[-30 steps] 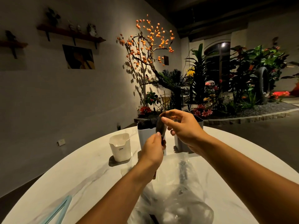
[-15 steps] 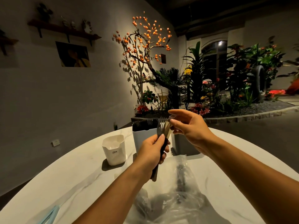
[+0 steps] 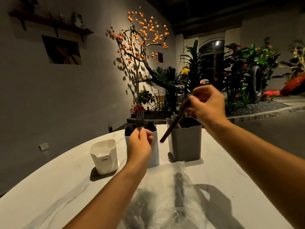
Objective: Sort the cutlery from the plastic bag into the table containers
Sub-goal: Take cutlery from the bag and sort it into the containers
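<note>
My left hand (image 3: pixel 140 142) pinches a fork (image 3: pixel 140 119) upright, tines up, just in front of the tall white container (image 3: pixel 155 152) that holds several dark forks. My right hand (image 3: pixel 208 103) grips a dark-handled utensil (image 3: pixel 173 124) at its top end; the piece is blurred and slants down-left, its lower end hanging in front of the grey container (image 3: pixel 186 144), which holds several pieces of cutlery. A clear plastic bag (image 3: pixel 166 195) with dark cutlery inside lies on the table near me.
A short white container (image 3: pixel 104 157) stands left of the other two. The round white marble table (image 3: pixel 49 187) curves away at its far edge. Behind it are a wall, an orange-fruited tree (image 3: pixel 140 38) and a bed of plants.
My hands have parted. The right hand has drawn one utensil away to the right, above the grey container. The left hand keeps the fork by the white container.
</note>
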### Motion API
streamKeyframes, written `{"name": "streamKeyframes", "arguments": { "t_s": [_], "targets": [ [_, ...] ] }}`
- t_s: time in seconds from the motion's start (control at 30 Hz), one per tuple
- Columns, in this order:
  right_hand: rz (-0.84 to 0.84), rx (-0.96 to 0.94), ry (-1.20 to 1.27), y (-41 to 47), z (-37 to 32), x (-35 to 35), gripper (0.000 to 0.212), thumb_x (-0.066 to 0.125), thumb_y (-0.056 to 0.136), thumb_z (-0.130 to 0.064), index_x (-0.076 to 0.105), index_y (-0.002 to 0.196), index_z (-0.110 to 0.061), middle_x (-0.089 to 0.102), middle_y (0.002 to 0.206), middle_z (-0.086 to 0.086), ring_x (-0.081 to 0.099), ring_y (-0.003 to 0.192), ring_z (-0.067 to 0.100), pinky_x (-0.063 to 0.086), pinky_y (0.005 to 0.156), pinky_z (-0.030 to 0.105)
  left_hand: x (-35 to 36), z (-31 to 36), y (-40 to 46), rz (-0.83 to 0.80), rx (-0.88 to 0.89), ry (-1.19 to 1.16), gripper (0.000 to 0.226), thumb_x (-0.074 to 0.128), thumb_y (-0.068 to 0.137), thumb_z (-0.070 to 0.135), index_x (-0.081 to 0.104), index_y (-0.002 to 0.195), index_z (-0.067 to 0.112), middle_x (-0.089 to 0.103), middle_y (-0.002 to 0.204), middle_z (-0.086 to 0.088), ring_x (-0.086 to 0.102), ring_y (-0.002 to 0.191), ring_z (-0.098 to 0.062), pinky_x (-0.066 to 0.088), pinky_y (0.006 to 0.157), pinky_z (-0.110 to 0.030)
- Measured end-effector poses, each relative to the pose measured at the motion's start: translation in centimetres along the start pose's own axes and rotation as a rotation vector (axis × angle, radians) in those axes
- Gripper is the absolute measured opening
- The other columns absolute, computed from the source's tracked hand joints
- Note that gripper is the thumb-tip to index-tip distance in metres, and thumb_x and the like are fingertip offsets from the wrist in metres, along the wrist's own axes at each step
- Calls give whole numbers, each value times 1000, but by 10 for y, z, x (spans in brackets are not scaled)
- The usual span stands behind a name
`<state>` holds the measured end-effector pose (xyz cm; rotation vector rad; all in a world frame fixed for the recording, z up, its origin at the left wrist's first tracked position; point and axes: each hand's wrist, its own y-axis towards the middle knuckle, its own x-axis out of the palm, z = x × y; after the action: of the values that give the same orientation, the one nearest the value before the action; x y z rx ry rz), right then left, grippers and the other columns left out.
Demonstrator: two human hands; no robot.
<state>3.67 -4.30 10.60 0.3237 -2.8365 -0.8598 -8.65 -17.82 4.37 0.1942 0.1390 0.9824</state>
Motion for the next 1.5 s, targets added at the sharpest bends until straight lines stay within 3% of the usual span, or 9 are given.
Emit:
{"name": "streamKeyframes", "arguments": {
  "t_s": [0.17,0.43,0.57,0.67,0.8,1.0,1.17,1.37,1.5],
  "targets": [
    [212,-324,-349,37,12,3,23,65,92,-14,55,114,-17,64,105,1,64,96,16,56,85,26,6,-11,11,-105,-69,-28,34,30,108,25,58,91,14,51,76,-3,44,66,-10,37,59,-20],
    [-269,-358,-803,36,81,20,19,65,88,-1,65,101,-15,68,96,8,65,87,25,59,77,43,7,-23,17,-224,-27,-54,23,36,107,20,57,99,12,57,77,-4,51,63,-7,46,56,-14],
    [-457,-388,-1229,24,85,23,24,53,99,-23,64,120,-21,61,115,6,55,104,24,51,88,40,2,-26,18,-222,-11,-51,23,39,106,20,59,104,9,60,76,-4,56,61,-7,52,59,-16],
    [-426,-404,-909,14,64,41,33,50,99,-38,62,125,-21,59,117,1,54,107,17,50,91,37,0,-25,17,-226,-16,-51,22,40,105,22,59,104,11,60,78,-4,56,63,-8,53,61,-17],
    [-724,-203,-423,-6,28,69,29,69,89,-25,62,118,-23,67,101,-5,66,95,7,57,85,27,-1,-18,14,-208,-11,-37,20,40,105,22,56,94,29,62,83,1,60,69,-8,52,59,-15],
    [-445,-285,-336,-3,14,82,23,71,86,-8,61,102,-20,66,94,-7,65,86,5,57,77,20,-16,-26,26,-104,117,115,20,40,105,22,60,110,25,65,110,4,60,104,-15,48,80,-23],
    [-28,-557,-399,17,12,83,27,70,87,-6,56,109,-14,65,98,-2,64,83,10,58,72,25,-39,-47,44,-16,338,649,51,42,102,22,28,151,25,26,158,5,20,146,-14,21,121,-34],
    [-34,-756,-468,13,30,112,21,66,89,-4,57,108,-8,60,104,7,62,85,18,58,71,30,-38,-51,52,-153,285,964,65,42,102,33,7,157,25,-4,165,8,-10,151,-14,4,124,-38],
    [-320,-634,-650,1,61,123,16,63,90,-3,62,103,-11,66,99,8,63,88,24,57,73,42,-38,-57,52,-133,298,929,64,42,101,31,10,156,26,-3,165,9,-8,151,-13,6,123,-38]
  ]
}}
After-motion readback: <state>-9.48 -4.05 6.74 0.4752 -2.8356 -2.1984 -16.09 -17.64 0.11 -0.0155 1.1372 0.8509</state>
